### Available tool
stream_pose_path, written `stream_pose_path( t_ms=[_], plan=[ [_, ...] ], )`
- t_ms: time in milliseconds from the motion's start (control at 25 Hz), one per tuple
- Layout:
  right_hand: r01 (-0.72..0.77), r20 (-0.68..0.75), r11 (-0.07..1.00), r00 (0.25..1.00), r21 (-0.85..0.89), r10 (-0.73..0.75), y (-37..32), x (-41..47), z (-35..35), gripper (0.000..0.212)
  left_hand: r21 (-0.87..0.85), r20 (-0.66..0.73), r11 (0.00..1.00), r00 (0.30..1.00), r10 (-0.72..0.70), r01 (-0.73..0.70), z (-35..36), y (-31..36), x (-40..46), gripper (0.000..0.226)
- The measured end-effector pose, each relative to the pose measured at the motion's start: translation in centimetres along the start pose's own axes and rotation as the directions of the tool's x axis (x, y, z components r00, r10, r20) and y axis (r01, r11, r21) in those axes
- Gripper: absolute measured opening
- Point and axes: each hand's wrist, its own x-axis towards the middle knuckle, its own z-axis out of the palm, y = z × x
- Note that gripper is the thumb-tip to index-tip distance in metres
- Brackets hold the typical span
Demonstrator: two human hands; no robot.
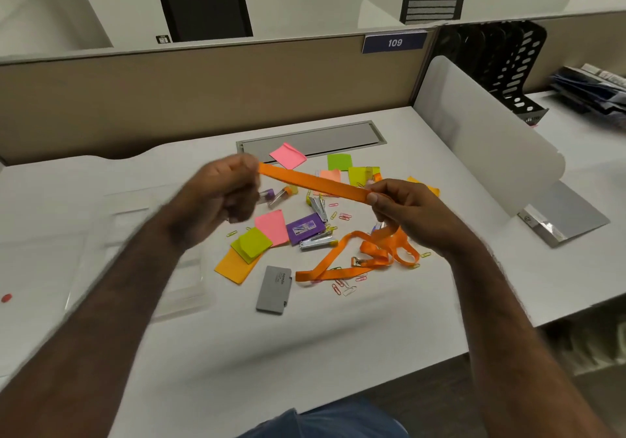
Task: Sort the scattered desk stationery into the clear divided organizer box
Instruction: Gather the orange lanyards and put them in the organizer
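Note:
An orange lanyard point(315, 182) is stretched taut above the desk between both hands. My left hand point(220, 197), blurred, grips one end of the strap. My right hand point(403, 207) pinches it further along, and the rest of the strap trails down in loops onto the desk with its metal clip point(359, 261). The clear divided organizer box point(162, 268) lies on the left of the desk, partly hidden under my left forearm. Below the hands lie coloured sticky notes point(252, 243), a purple staple box point(305, 227), small staplers point(316, 243), a grey case point(274, 289) and several paper clips point(342, 285).
A beige partition wall point(203, 92) closes the back of the desk, with a grey cable hatch point(315, 139) in front of it. A white divider point(484, 133) and a grey folder point(562, 217) stand at the right. A small red thing point(6, 298) lies at the far left.

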Motion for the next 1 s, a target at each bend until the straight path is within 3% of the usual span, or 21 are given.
stream_pose_path(
  t_ms=[160,320,400,480,560,720,800,1000],
  plan=[
    [-0.105,-0.012,0.994,0.994,0.011,0.105,2.8,0.0,-0.3,0.031,-0.283,-0.177,0.957,0.984,0.017,-0.068,-2.9,2.4,-0.6,0.039],
    [-0.191,0.084,0.981,0.978,0.028,0.188,5.6,0.3,1.7,0.024,-0.412,-0.180,0.896,0.979,0.099,-0.167,-3.1,3.6,-1.3,0.040],
    [-0.223,0.091,0.972,0.972,0.066,0.217,7.2,0.6,2.8,0.036,-0.397,-0.161,0.903,0.981,0.108,-0.164,-2.2,3.5,-1.5,0.039],
    [-0.241,0.036,0.969,0.970,0.056,0.239,9.3,1.0,4.0,0.028,-0.361,-0.159,0.920,0.982,0.100,-0.152,-1.2,3.0,-1.4,0.035],
    [-0.237,-0.025,0.958,0.972,-0.159,0.236,11.7,1.9,5.0,0.008,-0.313,-0.179,0.940,0.980,0.084,-0.138,-0.4,2.1,-1.4,0.034],
    [-0.290,-0.026,0.804,0.946,-0.519,0.323,14.6,3.2,7.7,0.024,-0.189,-0.182,0.981,0.983,-0.002,-0.032,0.7,0.7,-1.4,0.034],
    [-0.325,-0.071,0.736,0.932,-0.593,0.354,15.2,3.4,8.8,0.025,-0.135,-0.151,0.990,0.987,-0.047,0.027,1.1,0.2,-1.4,0.035],
    [-0.356,-0.146,0.694,0.928,-0.625,0.344,15.2,3.5,9.7,0.020,-0.007,-0.142,0.991,0.981,-0.132,0.132,2.1,-0.4,-1.1,0.033]
  ],
)
